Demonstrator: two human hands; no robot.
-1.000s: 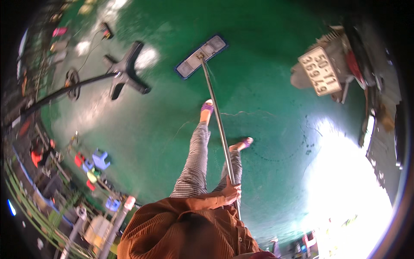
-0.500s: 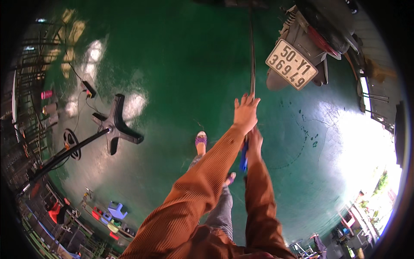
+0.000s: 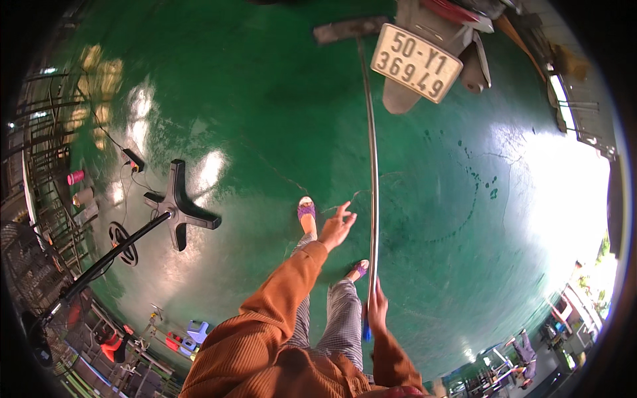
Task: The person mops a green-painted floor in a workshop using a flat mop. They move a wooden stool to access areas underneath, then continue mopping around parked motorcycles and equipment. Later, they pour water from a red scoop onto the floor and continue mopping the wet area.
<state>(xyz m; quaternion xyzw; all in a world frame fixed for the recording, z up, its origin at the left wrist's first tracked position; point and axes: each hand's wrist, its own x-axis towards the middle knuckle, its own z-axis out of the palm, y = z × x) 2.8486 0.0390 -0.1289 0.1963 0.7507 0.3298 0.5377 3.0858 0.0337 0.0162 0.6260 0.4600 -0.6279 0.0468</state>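
The mop pole (image 3: 373, 179) is gripped by the right hand (image 3: 378, 310); the left hand (image 3: 336, 229) is held free of it.

Glossy green floor (image 3: 265, 119), thinly cracked, catching the light! Flat mop head (image 3: 345, 30) out far, pedestal fan's four-footed base (image 3: 176, 211) planted left, power strip (image 3: 133, 160) just beyond.

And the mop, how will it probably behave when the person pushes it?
The pole looks straight and metallic, so it is probably stiff. Its wide head could twist, since only the right grip holds the pole. The glossy floor may let it slide easily.
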